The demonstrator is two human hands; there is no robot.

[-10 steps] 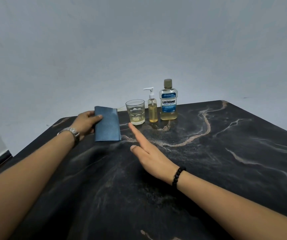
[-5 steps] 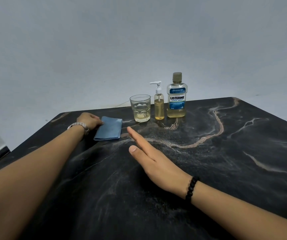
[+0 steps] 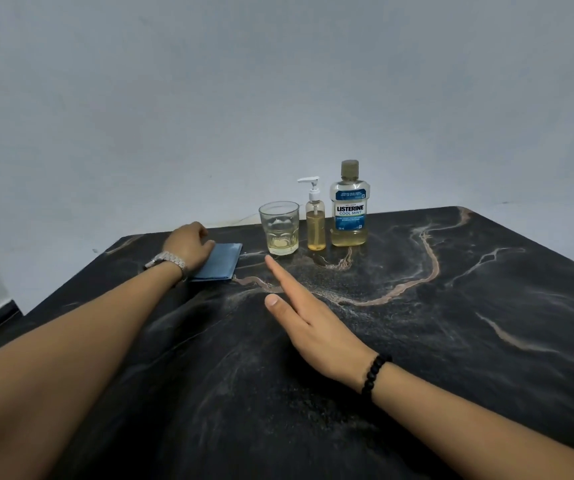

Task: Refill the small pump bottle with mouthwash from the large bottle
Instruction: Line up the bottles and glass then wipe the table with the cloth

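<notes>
Where the dark, marble-veined desk (image 3: 452, 341) meets the pale wall, three things stand upright in a row. On the left is a clear glass (image 3: 279, 227) with a little yellowish liquid at the bottom. Just beside it, in the middle, is the small pump bottle (image 3: 315, 225), with a white pump head on top and amber liquid filling most of its body. On the right of the row stands the large bottle (image 3: 349, 206) of mouthwash, its cap on, a blue and white label on its front, and yellowish liquid showing below the label. The pump bottle stands close to both neighbours; whether they touch cannot be told.

The left hand (image 3: 188, 245) lies on the left end of a folded blue cloth (image 3: 220, 261), which lies flat on the desk to the left of the glass. Its fingers curve down over the cloth's edge, and whether they grip it or only rest there cannot be told. A silver watch (image 3: 168, 260) sits on that wrist.

The right hand (image 3: 308, 323) is over the middle of the desk, flat and wide, fingers straight and pointing toward the glass, holding nothing. A black bead bracelet (image 3: 375, 372) circles its wrist. It is well apart from both bottles.
</notes>
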